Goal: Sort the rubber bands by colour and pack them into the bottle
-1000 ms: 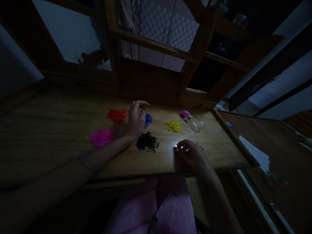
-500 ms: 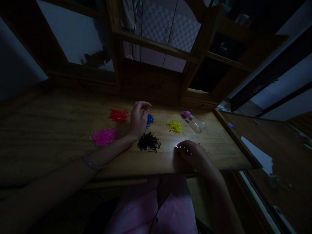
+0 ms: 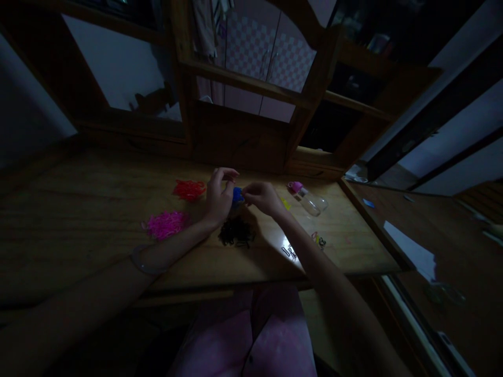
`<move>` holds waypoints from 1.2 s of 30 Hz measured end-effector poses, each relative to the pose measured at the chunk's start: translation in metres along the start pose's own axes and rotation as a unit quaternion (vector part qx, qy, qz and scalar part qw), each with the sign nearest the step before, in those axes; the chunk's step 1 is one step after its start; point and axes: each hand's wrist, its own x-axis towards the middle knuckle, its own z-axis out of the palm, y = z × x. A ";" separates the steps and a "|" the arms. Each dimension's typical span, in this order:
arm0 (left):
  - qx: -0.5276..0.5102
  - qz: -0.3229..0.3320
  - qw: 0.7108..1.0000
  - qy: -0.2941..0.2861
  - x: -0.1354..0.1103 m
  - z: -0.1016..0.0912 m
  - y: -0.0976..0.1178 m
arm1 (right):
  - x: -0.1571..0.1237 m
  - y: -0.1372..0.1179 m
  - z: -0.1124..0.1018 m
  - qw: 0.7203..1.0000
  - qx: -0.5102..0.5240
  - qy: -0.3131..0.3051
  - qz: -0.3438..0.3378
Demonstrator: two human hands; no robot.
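A: Step shown?
B: Apparently colour sorting: right hand fingertips drawn together at the blue bands on the desk, left hand curled beside; whether either clamps a band, too dim to tell.
A: Next move?
B: Probably needs a fine pinch, clear of the black pile

Wooden desk with glossy sheen; rubbery pink bands; clear glossy plastic bottle.

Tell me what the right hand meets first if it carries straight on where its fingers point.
The small heap of blue rubber bands: the fingertips of the right hand seem nearly to touch it, and the left hand lies just beyond. Dim light leaves depth unclear.
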 end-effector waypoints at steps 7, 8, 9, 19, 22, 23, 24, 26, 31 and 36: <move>0.006 -0.002 1.000 0.001 0.001 -0.001 -0.001 | -0.025 -0.013 -0.025 0.993 -0.092 0.065 -0.026; 0.003 -0.003 1.000 -0.001 0.001 -0.001 -0.001 | -0.041 -0.015 -0.035 0.988 -0.128 0.078 -0.032; 0.000 -0.004 1.000 -0.002 0.001 0.000 -0.002 | -0.059 -0.015 -0.045 0.982 -0.167 0.083 -0.032; -0.013 -0.030 0.999 -0.003 0.000 0.004 -0.009 | -0.156 -0.004 -0.054 0.953 -0.272 -0.126 0.054; -0.012 -0.035 0.999 -0.007 0.001 0.003 -0.009 | -0.153 -0.003 -0.042 0.946 -0.301 -0.108 0.053; -0.011 -0.037 0.999 -0.010 0.001 0.003 -0.008 | -0.152 -0.003 -0.041 0.945 -0.307 -0.102 0.050; -0.011 -0.039 0.999 -0.011 0.001 0.003 -0.008 | -0.151 -0.002 -0.041 0.945 -0.308 -0.098 0.045; -0.011 -0.040 0.999 -0.012 0.001 0.003 -0.009 | -0.152 -0.002 -0.045 0.953 -0.288 -0.085 0.040; -0.014 -0.048 0.999 -0.014 0.000 0.003 -0.009 | -0.167 -0.002 -0.066 0.974 -0.207 -0.013 0.089; -0.014 -0.055 0.998 -0.026 -0.002 0.004 -0.008 | -0.176 0.000 -0.062 0.974 -0.165 0.006 0.154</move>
